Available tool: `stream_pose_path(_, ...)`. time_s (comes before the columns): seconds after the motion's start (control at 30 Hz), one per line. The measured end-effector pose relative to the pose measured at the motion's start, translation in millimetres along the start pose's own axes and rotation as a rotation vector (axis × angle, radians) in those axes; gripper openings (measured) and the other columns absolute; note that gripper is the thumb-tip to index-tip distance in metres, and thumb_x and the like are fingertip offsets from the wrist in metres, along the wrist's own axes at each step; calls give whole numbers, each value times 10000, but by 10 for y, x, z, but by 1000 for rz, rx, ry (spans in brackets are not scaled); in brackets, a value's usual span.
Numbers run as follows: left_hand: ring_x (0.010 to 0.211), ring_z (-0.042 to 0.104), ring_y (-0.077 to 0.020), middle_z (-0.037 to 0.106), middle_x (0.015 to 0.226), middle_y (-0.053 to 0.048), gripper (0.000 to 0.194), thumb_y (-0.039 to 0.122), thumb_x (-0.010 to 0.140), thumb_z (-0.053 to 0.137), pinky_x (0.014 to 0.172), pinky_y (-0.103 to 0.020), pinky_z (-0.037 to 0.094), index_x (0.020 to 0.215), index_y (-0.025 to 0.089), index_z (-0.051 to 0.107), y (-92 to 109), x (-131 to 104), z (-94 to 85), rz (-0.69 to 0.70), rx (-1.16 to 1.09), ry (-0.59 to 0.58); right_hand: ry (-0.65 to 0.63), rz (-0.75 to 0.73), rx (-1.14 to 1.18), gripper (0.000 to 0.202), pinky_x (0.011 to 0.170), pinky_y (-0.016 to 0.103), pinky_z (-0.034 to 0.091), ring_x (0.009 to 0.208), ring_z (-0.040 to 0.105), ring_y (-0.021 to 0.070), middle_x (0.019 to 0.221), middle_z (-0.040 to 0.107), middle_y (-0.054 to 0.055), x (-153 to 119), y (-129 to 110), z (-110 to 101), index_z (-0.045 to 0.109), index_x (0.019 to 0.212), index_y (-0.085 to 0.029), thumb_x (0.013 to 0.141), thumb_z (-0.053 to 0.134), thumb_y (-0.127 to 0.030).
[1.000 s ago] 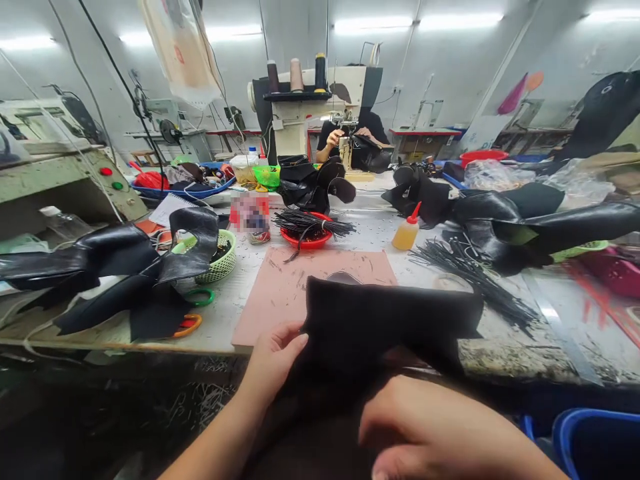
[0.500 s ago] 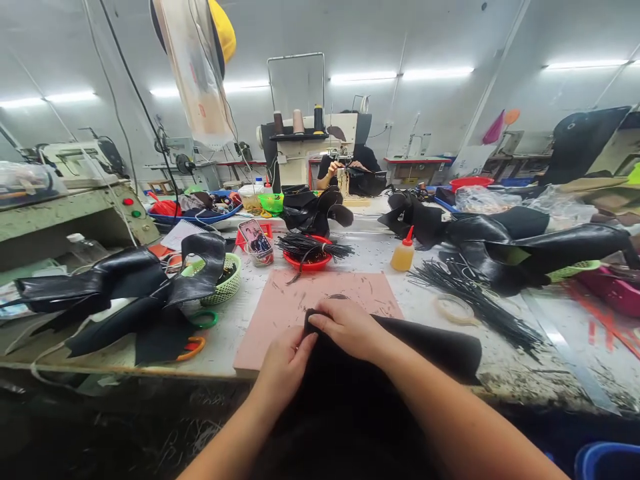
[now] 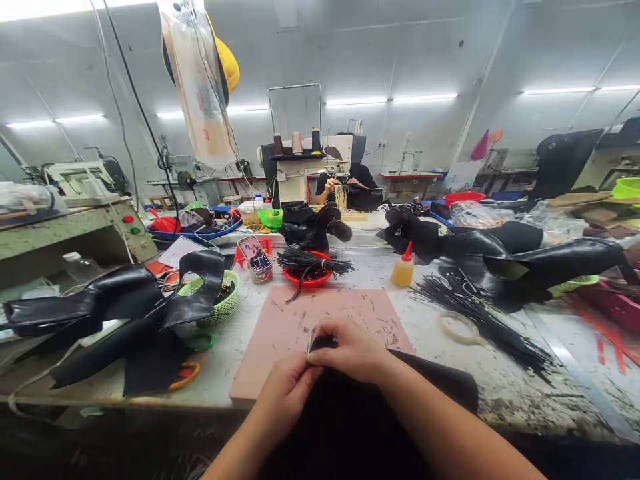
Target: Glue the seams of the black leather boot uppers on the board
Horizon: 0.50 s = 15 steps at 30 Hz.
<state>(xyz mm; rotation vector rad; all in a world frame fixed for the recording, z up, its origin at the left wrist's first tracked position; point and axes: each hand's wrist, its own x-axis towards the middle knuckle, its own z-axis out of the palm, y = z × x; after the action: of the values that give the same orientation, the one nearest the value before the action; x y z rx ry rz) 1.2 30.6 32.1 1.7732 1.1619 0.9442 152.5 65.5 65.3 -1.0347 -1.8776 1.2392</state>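
Beyond pink board | black strips across red bowl | left hand, right hand pinching black piece

My head-worn camera looks forward and down across the workbench (near edge close below), facing the far wall.

The left hand and right hand are bare and slim-fingered; the left forearm and right forearm (uncovered too) taper toward them.
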Motion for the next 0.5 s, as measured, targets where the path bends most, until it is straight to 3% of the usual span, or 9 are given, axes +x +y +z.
stream_pose_path(0.17,835,588,-219,674,875,-49,212,286,797,502,782,-283,446,893,192,667,-28,-35,-7,21,-74,-55,44,75,69,167,530,214,329,569,442,102,553,494,-54,13,27,73,503,551,-174,596,662,-194)
stream_pose_path(0.37,673,572,-198,649,702,-45,305,397,818,475,621,-251,448,744,166,659,-177,-173,-12,-27,-59,-51,13,130,176,226,472,210,283,488,361,80,495,418,-67,-3,72,73,463,535,-179,602,643,-297)
stream_pose_path(0.5,686,592,-195,669,746,-39,310,391,859,426,639,-242,450,888,202,671,-244,-286,-9,32,22,-28,43,85,88,266,455,213,274,481,359,84,481,395,-58,-2,65,163,477,517,-174,648,617,-358)
